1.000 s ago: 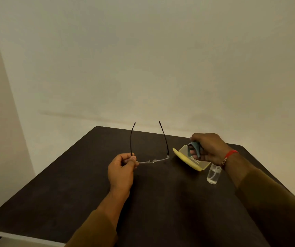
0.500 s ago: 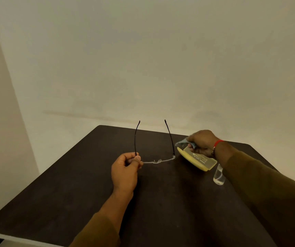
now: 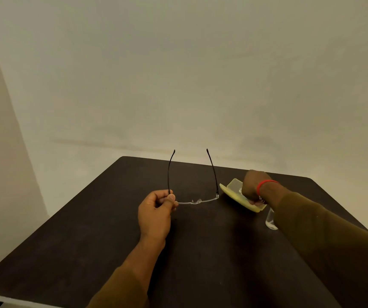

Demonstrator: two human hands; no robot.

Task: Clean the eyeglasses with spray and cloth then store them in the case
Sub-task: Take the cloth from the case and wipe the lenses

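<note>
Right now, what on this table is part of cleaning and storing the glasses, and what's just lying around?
Part of the job:
eyeglasses, held by the left hand
yellow case, open, under the right hand
clear spray bottle
No cloth visible.

Just lying about:
nothing; only the dark table.

The surface (image 3: 103,230) is dark and matt; the glasses (image 3: 197,200) have clear plastic fronts; the case (image 3: 234,193) is translucent yellow plastic.
</note>
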